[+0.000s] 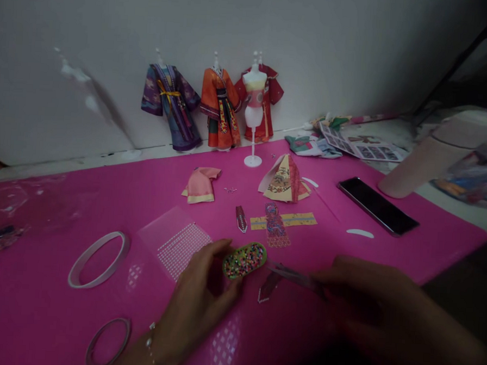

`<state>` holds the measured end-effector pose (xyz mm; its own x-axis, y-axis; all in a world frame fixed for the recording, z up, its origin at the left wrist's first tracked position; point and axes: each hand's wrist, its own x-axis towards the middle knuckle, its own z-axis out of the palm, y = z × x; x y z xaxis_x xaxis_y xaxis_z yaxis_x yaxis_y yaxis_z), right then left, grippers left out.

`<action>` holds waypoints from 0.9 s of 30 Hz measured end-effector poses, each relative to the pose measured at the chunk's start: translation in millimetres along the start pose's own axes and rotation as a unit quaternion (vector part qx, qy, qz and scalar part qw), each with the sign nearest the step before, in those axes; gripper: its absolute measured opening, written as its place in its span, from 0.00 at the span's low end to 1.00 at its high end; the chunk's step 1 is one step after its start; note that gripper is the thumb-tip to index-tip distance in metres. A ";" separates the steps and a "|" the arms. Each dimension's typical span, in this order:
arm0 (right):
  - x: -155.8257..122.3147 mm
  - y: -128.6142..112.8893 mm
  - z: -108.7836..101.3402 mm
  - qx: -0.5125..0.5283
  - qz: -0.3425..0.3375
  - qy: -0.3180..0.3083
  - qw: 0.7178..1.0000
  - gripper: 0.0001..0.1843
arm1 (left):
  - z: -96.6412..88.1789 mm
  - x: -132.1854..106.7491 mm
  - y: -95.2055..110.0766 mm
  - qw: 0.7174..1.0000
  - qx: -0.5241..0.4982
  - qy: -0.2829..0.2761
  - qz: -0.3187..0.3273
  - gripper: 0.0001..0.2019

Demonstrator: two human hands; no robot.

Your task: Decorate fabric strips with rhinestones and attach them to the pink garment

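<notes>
My left hand (200, 294), a bracelet at its wrist, pinches a small green oval tin (245, 260) of many-coloured beads between thumb and fingers. From the right, my right hand (363, 298) grips metal tweezers (298, 275), their tips close to the tin's right end. That hand is dark and partly blurred. Just under the tweezers lies a small dark red strip (267, 290) edged with white beads. A similar strip (241, 219) rests beyond the tin, beside a yellow band (301, 220) crossed by a patterned panel (274, 222). Left of the tin is a sheet of stick-on pearls (183, 247).
Two tape rolls (75, 277) (89, 354) lie at left. A pink doll top (201, 186), a doll skirt (284, 182), and a phone (376, 206) lie farther back. A bare mannequin (254, 117) and dressed ones (174, 108) stand by the wall, a tumbler (428, 159) at right.
</notes>
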<state>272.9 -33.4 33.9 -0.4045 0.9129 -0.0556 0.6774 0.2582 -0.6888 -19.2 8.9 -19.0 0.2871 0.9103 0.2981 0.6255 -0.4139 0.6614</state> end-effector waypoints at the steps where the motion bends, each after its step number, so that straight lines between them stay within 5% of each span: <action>1: -0.6 -0.1 -0.2 0.000 0.004 -0.001 1.000 0.20 | -0.1 0.1 0.2 1.000 0.002 -0.002 -0.001 0.24; 13: 0.6 1.2 -0.6 -0.004 0.016 -0.001 1.000 0.17 | -0.4 -1.0 4.0 0.998 0.028 0.011 0.062 0.24; 27: 0.0 1.4 -0.2 -0.004 0.021 -0.005 1.000 0.17 | -2.0 -0.7 3.8 0.997 0.044 0.024 0.057 0.24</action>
<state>273.9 -33.0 33.1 -0.3820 0.9197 -0.0910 0.6980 0.2226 -0.6806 -18.4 6.7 -15.3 0.3257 0.8561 0.4012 0.6524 -0.5107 0.5600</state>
